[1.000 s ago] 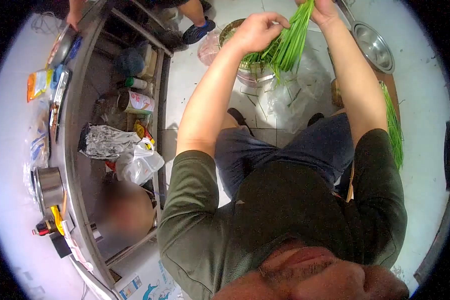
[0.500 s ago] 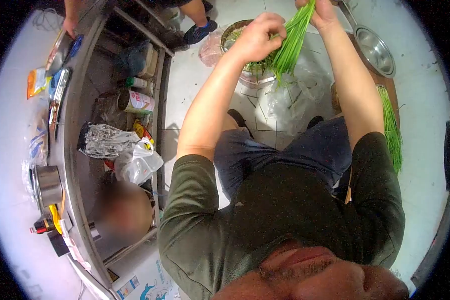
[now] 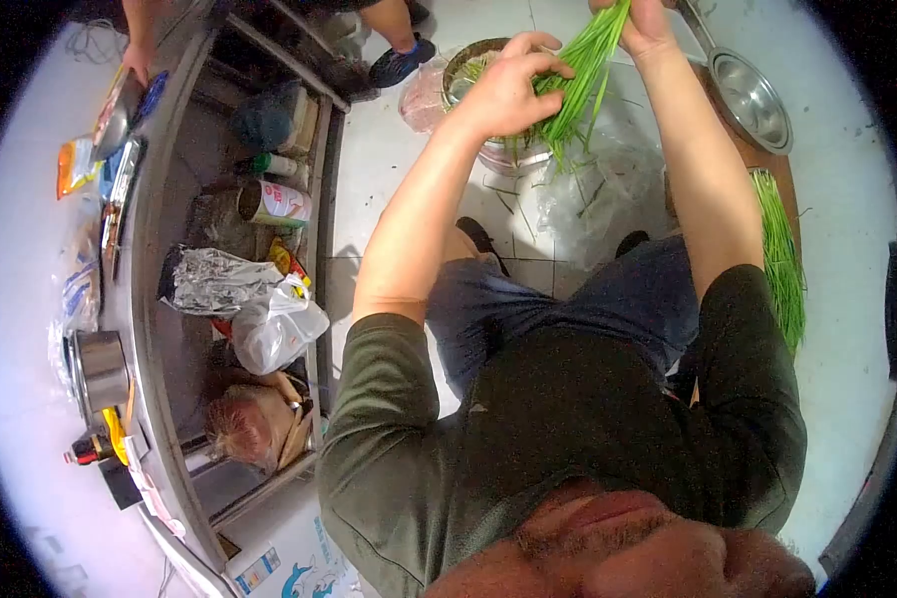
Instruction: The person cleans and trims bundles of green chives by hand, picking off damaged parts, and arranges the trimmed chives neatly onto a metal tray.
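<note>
My right hand [image 3: 648, 28] grips a bunch of green chives [image 3: 590, 70] near its upper end, at the top of the view. The bunch slants down and left, its loose ends fanned out. Beside its left edge is my left hand [image 3: 513, 92], thumb and fingers apart; whether a fingertip touches the stalks is hard to tell. Under and behind that hand stands a round container [image 3: 468, 62] with cut or trimmed greens, partly hidden. A clear plastic bag [image 3: 593, 204] lies on the floor below the bunch, with stray stalks around it.
More chives [image 3: 782, 264] lie on a wooden board at right, near a metal ladle-like pan [image 3: 749, 100]. At left, a metal shelf [image 3: 164, 329] holds cans and bags; a pot [image 3: 100, 369] stands on top. Another person's hand [image 3: 138, 60] and shoe [image 3: 402, 63] show at upper left.
My left hand's fingers have spread from a more curled pose beside the chives. My right hand still holds the bunch in nearly the same place.
</note>
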Demonstrator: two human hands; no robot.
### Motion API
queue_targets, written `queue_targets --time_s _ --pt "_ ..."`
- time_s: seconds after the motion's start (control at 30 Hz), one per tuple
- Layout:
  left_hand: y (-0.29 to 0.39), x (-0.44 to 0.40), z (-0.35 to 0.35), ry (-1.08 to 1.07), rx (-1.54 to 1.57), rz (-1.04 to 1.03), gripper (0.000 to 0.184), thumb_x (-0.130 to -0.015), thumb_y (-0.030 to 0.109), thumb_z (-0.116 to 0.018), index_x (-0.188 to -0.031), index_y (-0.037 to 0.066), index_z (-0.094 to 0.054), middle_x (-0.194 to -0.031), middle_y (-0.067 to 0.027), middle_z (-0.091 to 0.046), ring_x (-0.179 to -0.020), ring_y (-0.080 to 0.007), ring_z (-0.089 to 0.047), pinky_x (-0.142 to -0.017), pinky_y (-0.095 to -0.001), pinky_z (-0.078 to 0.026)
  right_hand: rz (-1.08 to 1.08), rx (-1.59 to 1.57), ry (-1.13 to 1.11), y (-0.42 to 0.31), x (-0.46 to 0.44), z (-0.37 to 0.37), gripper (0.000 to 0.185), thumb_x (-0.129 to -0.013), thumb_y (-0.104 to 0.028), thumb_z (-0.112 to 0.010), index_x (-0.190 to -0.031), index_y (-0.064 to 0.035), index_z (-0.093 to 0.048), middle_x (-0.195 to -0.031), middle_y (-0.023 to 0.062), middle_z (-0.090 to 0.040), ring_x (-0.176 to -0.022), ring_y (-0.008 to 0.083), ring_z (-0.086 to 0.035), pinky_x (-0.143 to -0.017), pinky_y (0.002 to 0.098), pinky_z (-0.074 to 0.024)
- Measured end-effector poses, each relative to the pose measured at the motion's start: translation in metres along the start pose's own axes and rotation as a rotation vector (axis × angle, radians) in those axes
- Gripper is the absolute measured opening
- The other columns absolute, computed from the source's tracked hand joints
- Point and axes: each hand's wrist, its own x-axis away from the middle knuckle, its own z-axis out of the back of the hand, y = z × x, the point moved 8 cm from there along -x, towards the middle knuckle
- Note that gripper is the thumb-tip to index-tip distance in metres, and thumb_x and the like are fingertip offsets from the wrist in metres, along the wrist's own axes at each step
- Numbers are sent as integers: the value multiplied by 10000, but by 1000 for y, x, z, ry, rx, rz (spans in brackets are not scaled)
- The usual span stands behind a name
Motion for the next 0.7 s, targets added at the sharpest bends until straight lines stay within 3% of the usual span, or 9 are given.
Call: queue_targets --time_s 0.4,0.7 --pt "12 7 -4 -6 -133 13 496 -694 195 -835 -1144 98 -653 -1303 -139 -499 -1228 -321 -515 -1036 -382 -438 -15 -90 -41 2 -6 10 128 -958 -191 -588 -900 -111 -507 -702 -16 -487 -558 100 -493 -517 232 -463" --pt "8 9 -6 -61 -68 -54 420 -778 79 -712 -1189 99 -632 -1309 -135 -505 -1226 -313 -520 -1026 -382 -445 53 -47 16 -2 2 9 149 -954 -192 -595 -870 -114 -500 -705 -18 -489 -560 99 -497 -514 228 -458"
